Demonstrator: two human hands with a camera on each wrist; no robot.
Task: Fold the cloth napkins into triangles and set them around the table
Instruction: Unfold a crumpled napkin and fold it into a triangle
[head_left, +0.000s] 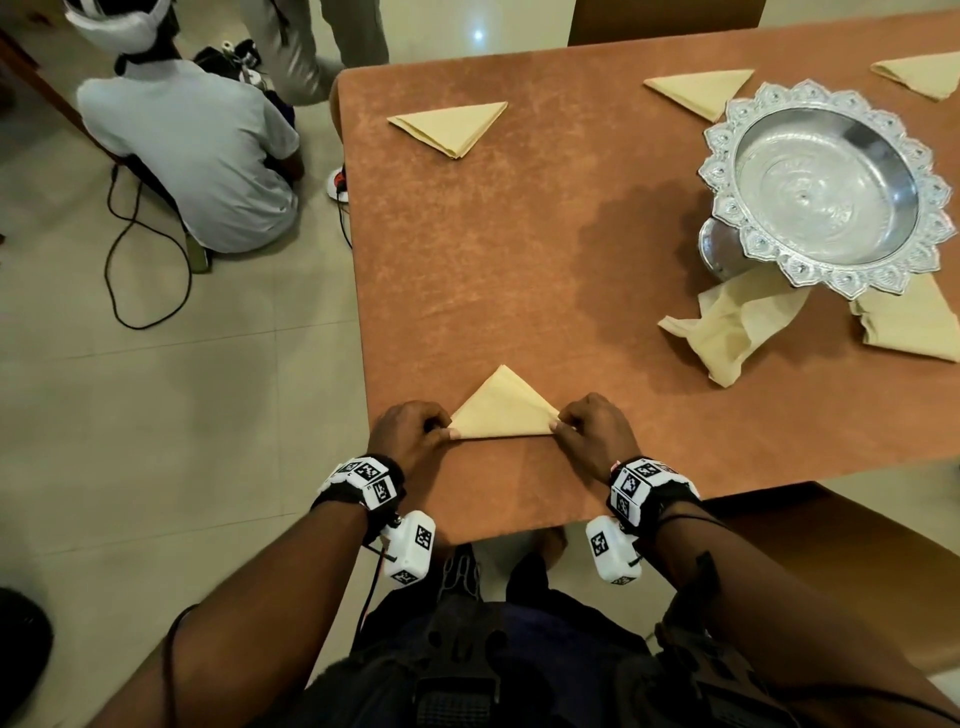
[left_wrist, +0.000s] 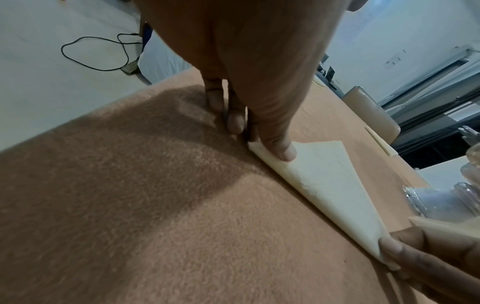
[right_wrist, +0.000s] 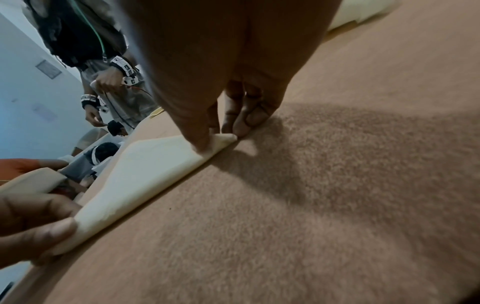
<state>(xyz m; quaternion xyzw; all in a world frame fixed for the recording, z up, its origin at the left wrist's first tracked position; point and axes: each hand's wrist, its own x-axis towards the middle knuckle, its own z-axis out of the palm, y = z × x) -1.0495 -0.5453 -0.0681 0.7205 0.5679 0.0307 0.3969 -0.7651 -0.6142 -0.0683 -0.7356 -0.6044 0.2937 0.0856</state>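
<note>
A cream napkin (head_left: 500, 408) folded into a triangle lies near the front left corner of the brown table (head_left: 519, 249), its tip pointing away from me. My left hand (head_left: 415, 431) pinches its left corner (left_wrist: 262, 148) between thumb and curled fingers. My right hand (head_left: 592, 426) pinches the right corner (right_wrist: 223, 139) the same way. Three more folded triangles lie farther off: one at the back left (head_left: 451, 126), one at the back middle (head_left: 698, 91), one at the back right (head_left: 919, 73). An unfolded napkin (head_left: 737, 325) lies crumpled by the silver bowl.
A large silver pedestal bowl (head_left: 826, 182) with a scalloped rim stands at the right, with another folded napkin (head_left: 909, 325) in front of it. A person in a grey shirt (head_left: 197, 150) crouches on the tiled floor left of the table, among cables (head_left: 135, 244). A chair stands at my right.
</note>
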